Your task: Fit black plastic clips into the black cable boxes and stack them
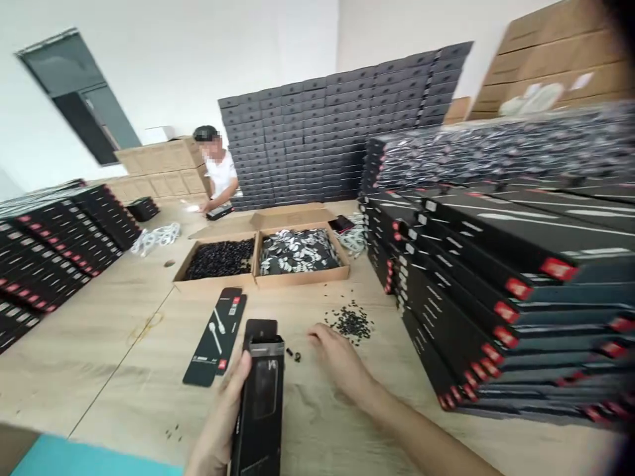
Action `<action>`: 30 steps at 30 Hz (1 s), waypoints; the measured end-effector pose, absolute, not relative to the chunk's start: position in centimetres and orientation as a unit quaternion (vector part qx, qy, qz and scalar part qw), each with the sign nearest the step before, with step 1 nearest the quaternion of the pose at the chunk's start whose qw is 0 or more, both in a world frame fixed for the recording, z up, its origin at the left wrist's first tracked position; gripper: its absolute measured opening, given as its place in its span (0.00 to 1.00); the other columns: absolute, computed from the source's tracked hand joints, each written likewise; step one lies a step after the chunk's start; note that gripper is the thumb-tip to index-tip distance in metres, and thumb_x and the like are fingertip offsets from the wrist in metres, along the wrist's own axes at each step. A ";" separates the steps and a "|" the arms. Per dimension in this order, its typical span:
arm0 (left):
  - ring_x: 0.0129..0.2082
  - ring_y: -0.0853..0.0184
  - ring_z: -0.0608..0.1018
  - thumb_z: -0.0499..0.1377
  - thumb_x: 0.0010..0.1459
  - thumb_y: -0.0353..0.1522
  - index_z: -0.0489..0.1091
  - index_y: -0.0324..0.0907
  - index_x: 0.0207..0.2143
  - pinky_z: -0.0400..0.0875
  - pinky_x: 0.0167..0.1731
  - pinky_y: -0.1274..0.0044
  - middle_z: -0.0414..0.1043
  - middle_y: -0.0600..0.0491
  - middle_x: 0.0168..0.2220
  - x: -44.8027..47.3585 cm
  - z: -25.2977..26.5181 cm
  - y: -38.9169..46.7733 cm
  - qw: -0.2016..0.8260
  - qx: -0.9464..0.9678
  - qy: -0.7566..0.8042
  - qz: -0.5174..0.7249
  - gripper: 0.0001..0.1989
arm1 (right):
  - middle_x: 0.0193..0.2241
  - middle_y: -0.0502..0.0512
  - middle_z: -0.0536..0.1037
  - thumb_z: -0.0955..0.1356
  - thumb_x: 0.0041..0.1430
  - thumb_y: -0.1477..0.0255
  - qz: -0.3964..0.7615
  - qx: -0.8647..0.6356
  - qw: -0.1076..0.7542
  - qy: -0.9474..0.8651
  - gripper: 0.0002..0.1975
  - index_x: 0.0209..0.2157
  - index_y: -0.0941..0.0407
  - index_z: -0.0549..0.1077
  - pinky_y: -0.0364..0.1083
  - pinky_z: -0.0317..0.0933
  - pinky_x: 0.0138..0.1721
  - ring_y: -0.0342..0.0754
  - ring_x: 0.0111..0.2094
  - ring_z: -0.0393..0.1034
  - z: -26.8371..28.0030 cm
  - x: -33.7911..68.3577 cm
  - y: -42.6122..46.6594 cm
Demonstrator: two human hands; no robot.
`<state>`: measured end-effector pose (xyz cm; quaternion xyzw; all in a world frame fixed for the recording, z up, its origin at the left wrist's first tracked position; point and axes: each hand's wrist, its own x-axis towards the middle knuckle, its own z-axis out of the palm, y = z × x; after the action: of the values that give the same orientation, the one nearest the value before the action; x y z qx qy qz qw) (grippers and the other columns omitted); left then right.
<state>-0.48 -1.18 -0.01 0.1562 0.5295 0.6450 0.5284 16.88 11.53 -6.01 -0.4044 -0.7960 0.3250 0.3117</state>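
Observation:
My left hand (pixel 223 410) is closed around a long black box (pixel 260 403), whose top flap stands up at the far end. Just left of the pile of small black pieces (pixel 351 322), my right hand (pixel 335 357) has its fingers pinched together over the table; whatever they hold is hidden. Between my hands lies a small dark ring-like part (pixel 297 357), with another small piece beside it. Flat on the table, left of the held box, is a black printed carton (pixel 217 337) with pictures of cables and red marks.
Cardboard trays hold black parts (pixel 218 258) and grey-white pieces (pixel 297 252). Tall stacks of black boxes rise at the right (pixel 471 277) and left (pixel 59 244). White cables (pixel 156 238) lie left of the trays. Another person (pixel 218 168) handles a box across the table.

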 end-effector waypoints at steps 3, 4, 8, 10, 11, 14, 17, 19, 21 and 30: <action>0.60 0.51 0.70 0.64 0.54 0.44 0.72 0.43 0.54 0.62 0.60 0.63 0.75 0.46 0.54 0.2 -0.2 -0.4 0.592 0.171 0.480 0.624 0.27 | 0.26 0.52 0.75 0.59 0.68 0.61 0.419 -0.412 0.317 -0.744 0.17 0.35 0.56 0.73 0.46 0.63 0.30 0.47 0.27 0.70 -3.2 17.8 11.4; 0.61 0.51 0.69 0.64 0.55 0.43 0.72 0.43 0.55 0.59 0.62 0.63 0.74 0.46 0.56 0.5 -0.3 -0.2 0.604 0.179 0.469 0.620 0.27 | 0.25 0.51 0.76 0.61 0.66 0.59 0.471 -0.408 0.317 -0.715 0.17 0.36 0.56 0.74 0.45 0.64 0.31 0.46 0.26 0.70 -2.1 18.0 11.2; 0.61 0.53 0.69 0.64 0.56 0.41 0.73 0.46 0.53 0.55 0.64 0.63 0.74 0.48 0.56 1.6 -0.1 -0.1 0.630 0.200 0.457 0.595 0.23 | 0.33 0.55 0.80 0.69 0.58 0.58 0.636 -0.354 0.315 -0.609 0.18 0.44 0.55 0.77 0.50 0.66 0.44 0.52 0.38 0.76 0.9 18.6 10.0; 0.60 0.55 0.70 0.65 0.56 0.40 0.73 0.47 0.53 0.56 0.63 0.65 0.75 0.49 0.54 2.1 0.1 -0.2 0.642 0.205 0.442 0.592 0.22 | 0.39 0.56 0.79 0.70 0.57 0.61 0.632 -0.339 0.340 -0.608 0.17 0.45 0.54 0.78 0.51 0.66 0.46 0.52 0.42 0.75 1.3 18.5 9.6; 0.59 0.55 0.71 0.65 0.56 0.40 0.73 0.48 0.53 0.58 0.62 0.66 0.76 0.50 0.54 2.3 0.2 -0.2 0.648 0.206 0.435 0.590 0.21 | 0.41 0.56 0.78 0.70 0.57 0.62 0.611 -0.339 0.358 -0.619 0.14 0.44 0.53 0.78 0.51 0.66 0.46 0.52 0.42 0.75 1.2 18.4 9.4; 0.57 0.56 0.73 0.65 0.57 0.39 0.73 0.49 0.53 0.61 0.60 0.66 0.77 0.51 0.52 2.8 0.4 -0.1 0.664 0.205 0.418 0.585 0.20 | 0.40 0.54 0.75 0.67 0.59 0.67 0.532 -0.363 0.388 -0.660 0.10 0.40 0.53 0.78 0.49 0.65 0.43 0.49 0.39 0.72 1.0 18.0 9.0; 0.56 0.57 0.74 0.66 0.55 0.38 0.73 0.49 0.53 0.61 0.60 0.67 0.77 0.50 0.51 3.1 0.4 -0.1 0.663 0.212 0.403 0.594 0.21 | 0.34 0.51 0.74 0.67 0.58 0.71 0.485 -0.397 0.399 -0.669 0.09 0.41 0.53 0.74 0.49 0.62 0.43 0.48 0.38 0.69 1.0 17.6 8.8; 0.55 0.57 0.74 0.67 0.55 0.38 0.73 0.49 0.53 0.61 0.60 0.67 0.77 0.51 0.52 3.3 0.3 -0.1 0.657 0.210 0.403 0.602 0.23 | 0.32 0.49 0.73 0.67 0.56 0.72 0.485 -0.396 0.417 -0.659 0.07 0.38 0.53 0.71 0.48 0.60 0.42 0.47 0.37 0.67 1.0 17.4 8.6; 0.56 0.57 0.74 0.67 0.54 0.38 0.73 0.50 0.54 0.61 0.60 0.67 0.77 0.51 0.52 3.4 0.2 -0.3 0.652 0.201 0.414 0.602 0.23 | 0.31 0.49 0.71 0.67 0.56 0.72 0.504 -0.383 0.428 -0.645 0.04 0.35 0.54 0.69 0.46 0.60 0.40 0.46 0.35 0.66 1.1 17.2 8.5; 0.59 0.57 0.70 0.64 0.58 0.38 0.70 0.52 0.56 0.60 0.60 0.68 0.72 0.51 0.58 3.3 -0.2 -0.2 0.657 0.266 0.416 0.569 0.22 | 0.27 0.47 0.68 0.65 0.53 0.75 0.531 -0.375 0.412 -0.638 0.03 0.31 0.54 0.65 0.45 0.58 0.37 0.46 0.32 0.63 1.6 17.2 8.4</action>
<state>3.26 -0.21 -0.17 0.2664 0.4165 0.5688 0.6573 17.17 8.41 1.58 -0.3751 -0.6385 0.5312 0.4118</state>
